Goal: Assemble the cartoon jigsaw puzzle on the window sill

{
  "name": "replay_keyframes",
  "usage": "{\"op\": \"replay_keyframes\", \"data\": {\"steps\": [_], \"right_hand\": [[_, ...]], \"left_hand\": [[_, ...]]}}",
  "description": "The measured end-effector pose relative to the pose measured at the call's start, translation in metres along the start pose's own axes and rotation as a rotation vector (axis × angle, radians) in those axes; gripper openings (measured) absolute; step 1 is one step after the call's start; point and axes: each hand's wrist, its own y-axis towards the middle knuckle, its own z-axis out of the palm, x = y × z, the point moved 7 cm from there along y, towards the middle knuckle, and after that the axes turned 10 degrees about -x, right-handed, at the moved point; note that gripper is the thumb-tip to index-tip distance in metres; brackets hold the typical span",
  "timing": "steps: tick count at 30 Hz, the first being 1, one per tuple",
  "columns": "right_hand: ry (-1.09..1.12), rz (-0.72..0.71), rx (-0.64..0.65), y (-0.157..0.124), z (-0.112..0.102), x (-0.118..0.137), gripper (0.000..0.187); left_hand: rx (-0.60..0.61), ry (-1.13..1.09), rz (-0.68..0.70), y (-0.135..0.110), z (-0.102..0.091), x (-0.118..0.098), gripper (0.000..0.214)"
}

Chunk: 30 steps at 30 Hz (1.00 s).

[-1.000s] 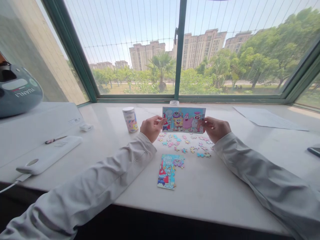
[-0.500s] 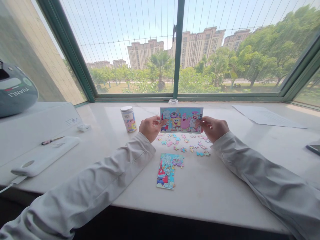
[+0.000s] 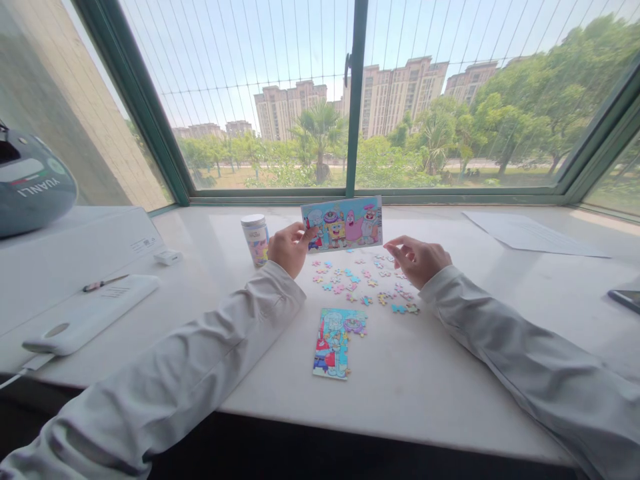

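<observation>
In the head view my left hand [image 3: 290, 248] pinches the left end of a cartoon picture card [image 3: 345, 225], held up and tilted with its right end higher. My right hand [image 3: 419, 259] is just off the card's lower right corner, apart from it, fingers loosely bent with nothing seen in them. Below the card, loose jigsaw pieces [image 3: 373, 283] lie scattered on the white tabletop. Closer to me sits a partly joined jigsaw puzzle [image 3: 332, 343], showing a red figure and a pale blue-green one. A printed canister [image 3: 257, 241] stands upright beside my left hand, partly behind it.
On the left are a white box [image 3: 75, 257] with a dark helmet [image 3: 35, 183] on it, a white device [image 3: 95, 313] with a cable, a thin pen-like tool [image 3: 104, 284] and a small white adapter [image 3: 169, 257]. Paper sheets [image 3: 533, 235] and a phone [image 3: 625, 297] lie right.
My right hand has let go of the card. My left hand has moved it left and up, tilting it. The white ring-like item behind is now hidden.
</observation>
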Motion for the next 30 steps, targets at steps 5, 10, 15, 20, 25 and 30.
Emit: {"op": "replay_keyframes", "data": {"steps": [5,10,15,20,25,30], "right_hand": [[-0.02,-0.274,0.066,-0.008,0.011,0.029,0.025],[-0.035,-0.476,0.163,-0.015,0.027,0.06,0.031],[-0.042,-0.407,0.295,-0.009,0.057,0.076,0.034],[0.01,-0.351,0.342,-0.007,0.075,0.079,0.025],[0.114,-0.25,0.383,-0.006,0.08,0.073,0.021],[0.144,-0.205,0.438,-0.004,0.086,0.068,0.022]], "left_hand": [[-0.014,0.032,0.0,0.001,0.001,0.004,0.03],[-0.043,0.057,-0.012,0.002,-0.001,0.008,0.03],[-0.013,0.073,-0.033,0.003,0.001,0.012,0.029],[-0.007,0.064,-0.034,0.002,0.001,0.011,0.029],[0.006,0.062,-0.024,0.001,0.002,0.009,0.03],[-0.011,0.08,-0.034,0.002,0.001,0.008,0.032]]}}
